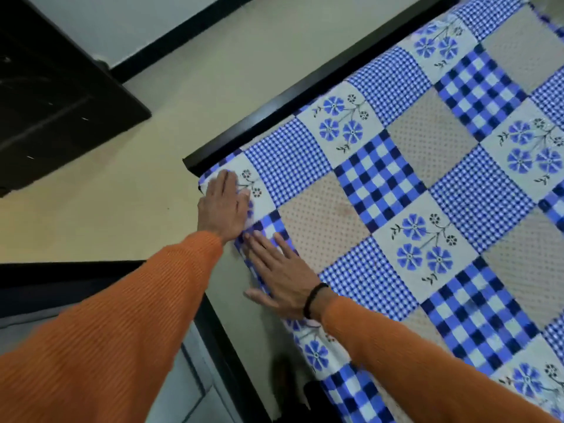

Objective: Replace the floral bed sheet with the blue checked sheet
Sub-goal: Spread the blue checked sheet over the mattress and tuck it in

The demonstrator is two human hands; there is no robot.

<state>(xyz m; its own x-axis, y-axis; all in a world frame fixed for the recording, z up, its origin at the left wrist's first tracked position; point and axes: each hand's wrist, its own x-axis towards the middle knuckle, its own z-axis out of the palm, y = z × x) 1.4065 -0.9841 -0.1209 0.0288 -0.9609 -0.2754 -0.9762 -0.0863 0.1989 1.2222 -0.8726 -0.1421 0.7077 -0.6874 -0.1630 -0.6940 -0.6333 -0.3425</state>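
I pressed both flat hands, left hand [224, 206] farther and right hand [282, 277] nearer, fingers straight, on the blue checked sheet [412, 190] at its left edge.

sleeves [100, 331]: orange ribbed knit, long, on both arms | wristband [314, 300]: thin black band on right wrist
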